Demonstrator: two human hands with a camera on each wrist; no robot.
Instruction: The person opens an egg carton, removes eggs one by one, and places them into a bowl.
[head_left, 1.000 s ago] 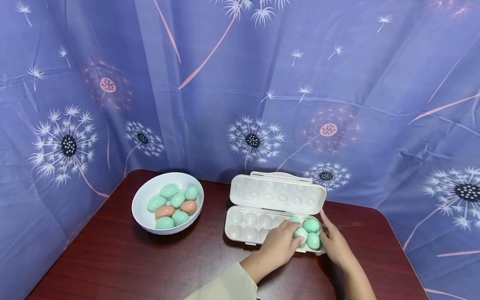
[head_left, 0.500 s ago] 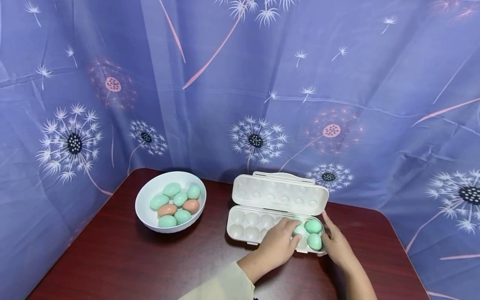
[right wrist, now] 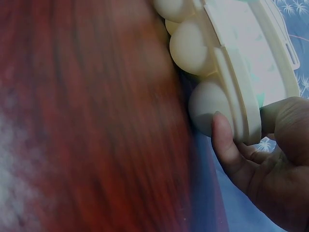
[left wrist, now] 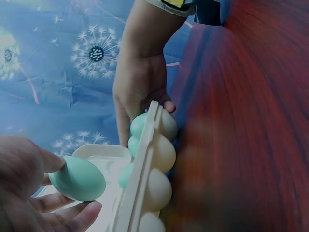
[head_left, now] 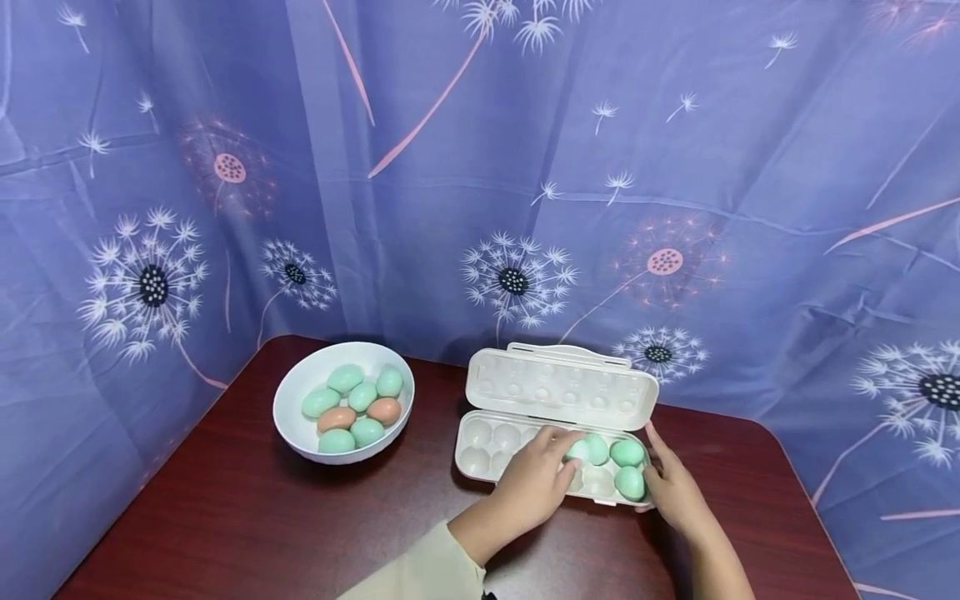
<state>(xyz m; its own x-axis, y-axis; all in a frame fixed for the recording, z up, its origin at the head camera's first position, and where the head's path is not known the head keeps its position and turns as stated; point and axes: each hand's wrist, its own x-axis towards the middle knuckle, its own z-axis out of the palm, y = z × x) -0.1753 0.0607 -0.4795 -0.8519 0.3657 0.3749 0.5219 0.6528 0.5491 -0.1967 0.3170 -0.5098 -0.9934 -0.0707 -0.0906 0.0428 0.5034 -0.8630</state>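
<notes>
My left hand [head_left: 534,477] pinches a pale green egg [left wrist: 78,179] between thumb and fingers. In the left wrist view the egg is raised above the tray side of a white plastic egg carton [head_left: 475,467], whose lid [head_left: 558,387] stands open toward the curtain. Three green eggs sit in cups at the carton's right end: one front egg [head_left: 629,482], one back corner egg [head_left: 627,453] and another back egg [head_left: 597,449] beside it. My right hand [head_left: 677,490] grips the carton's right end, its thumb [right wrist: 222,133] against the outside of an end cup.
Left of the carton, a white bowl [head_left: 288,427] holds several green eggs and two brown eggs [head_left: 336,418]. Both stand on a dark red wooden table [head_left: 360,533]. A blue dandelion-print curtain [head_left: 420,250] hangs right behind the table.
The left hand has moved leftward and back with the egg, away from the front cup beside the corner egg. A back-row egg now shows more fully. My right hand keeps its place.
</notes>
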